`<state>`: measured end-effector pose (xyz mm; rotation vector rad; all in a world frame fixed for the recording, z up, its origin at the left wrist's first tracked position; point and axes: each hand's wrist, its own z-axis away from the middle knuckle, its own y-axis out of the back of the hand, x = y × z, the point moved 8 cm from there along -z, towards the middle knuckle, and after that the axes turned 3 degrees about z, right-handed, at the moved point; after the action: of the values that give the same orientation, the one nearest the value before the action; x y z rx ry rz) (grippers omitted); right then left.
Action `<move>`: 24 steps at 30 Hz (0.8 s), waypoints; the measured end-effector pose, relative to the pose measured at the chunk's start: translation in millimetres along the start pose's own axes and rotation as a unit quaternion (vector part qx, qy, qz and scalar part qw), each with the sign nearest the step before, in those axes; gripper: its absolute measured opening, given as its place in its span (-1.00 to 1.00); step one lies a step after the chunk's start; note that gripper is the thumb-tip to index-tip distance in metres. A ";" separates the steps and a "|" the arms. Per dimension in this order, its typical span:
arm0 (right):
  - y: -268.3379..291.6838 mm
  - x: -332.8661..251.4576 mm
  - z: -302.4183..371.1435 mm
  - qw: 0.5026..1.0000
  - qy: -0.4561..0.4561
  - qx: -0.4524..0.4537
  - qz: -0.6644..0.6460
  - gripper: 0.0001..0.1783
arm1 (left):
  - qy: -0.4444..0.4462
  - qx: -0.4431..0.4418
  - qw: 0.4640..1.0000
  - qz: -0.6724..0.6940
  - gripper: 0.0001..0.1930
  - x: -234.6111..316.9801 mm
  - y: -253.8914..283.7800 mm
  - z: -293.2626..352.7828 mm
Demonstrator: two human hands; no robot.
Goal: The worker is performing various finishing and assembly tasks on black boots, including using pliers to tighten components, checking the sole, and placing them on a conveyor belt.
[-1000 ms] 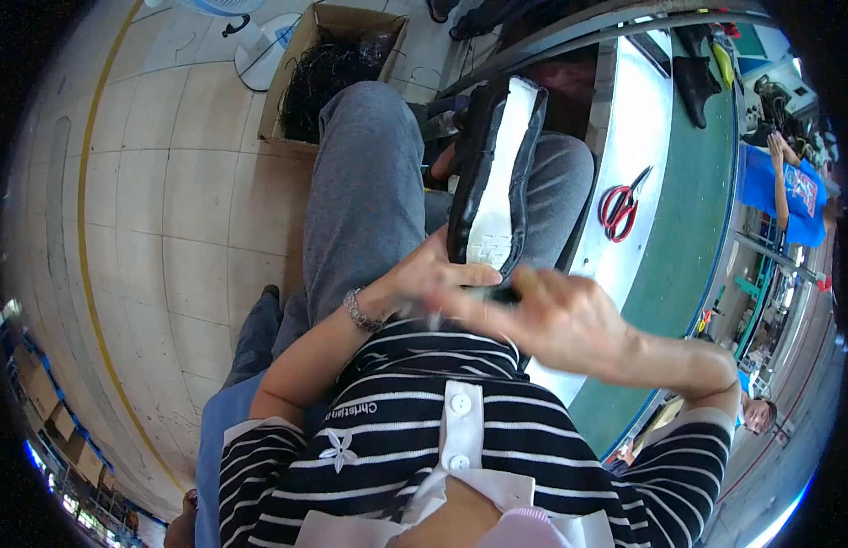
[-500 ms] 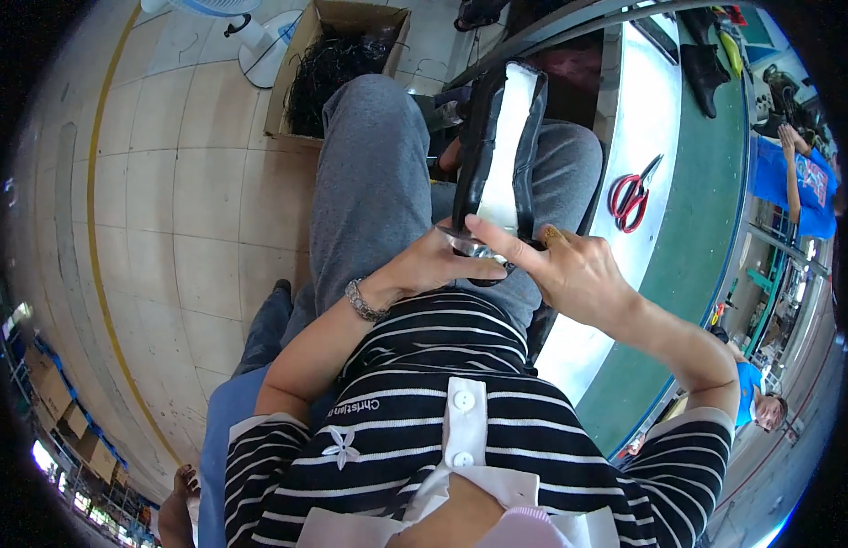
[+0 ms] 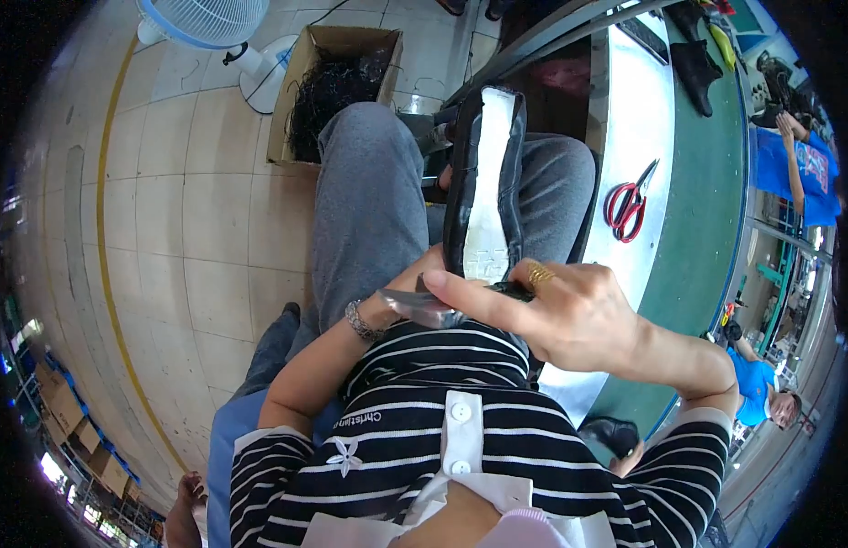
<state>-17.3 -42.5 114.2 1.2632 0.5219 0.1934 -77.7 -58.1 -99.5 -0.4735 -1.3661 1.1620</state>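
Observation:
A black shoe upper (image 3: 459, 192) with a white insole board (image 3: 489, 183) is held sole side up above my lap, its narrow end pointing away from me. My left hand (image 3: 413, 274) grips it at the near end. The left fingers are mostly hidden behind my right hand and the metal. In front of that end, my right hand (image 3: 575, 315) is closed round a shiny metal tool (image 3: 424, 309) with a blade-like part, its index finger stretched along it. Blur and the fingers hide the tool's exact kind.
Red-handled scissors (image 3: 628, 208) lie on the white strip of the green workbench (image 3: 703, 183) at my right. Black boots (image 3: 696, 78) stand farther along. A cardboard box (image 3: 387, 78) of black scraps and a fan (image 3: 209, 18) are on the floor. Co-workers in blue sit beyond the bench.
My right hand and the metal tool have come nearer to me and left, off the insole board. The shoe has tilted and shifted slightly left and nearer, showing more of its near end.

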 end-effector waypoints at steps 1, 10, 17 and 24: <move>2.9 7.3 -1.4 1.000 0.005 0.014 -0.023 -0.20 | 0.018 -0.015 0.999 0.033 -0.45 0.0 -4.9 -5.4; 44.4 75.5 -32.8 0.995 -0.062 0.044 0.062 -0.26 | 0.085 0.009 0.988 -0.127 -0.23 49.0 -23.8 -0.5; 6.4 123.0 -46.0 0.991 -0.119 -0.018 0.059 -0.34 | 0.041 0.118 0.992 0.018 -0.04 107.2 -23.5 -54.6; 17.0 128.3 48.5 0.906 -0.245 0.320 -0.129 -0.29 | 0.088 0.057 0.983 -0.153 0.19 108.0 -48.0 -55.0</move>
<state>119.7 -25.2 105.8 1.7880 0.3103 -0.5563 -31.5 32.0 -17.4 -0.2649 -1.1653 0.9159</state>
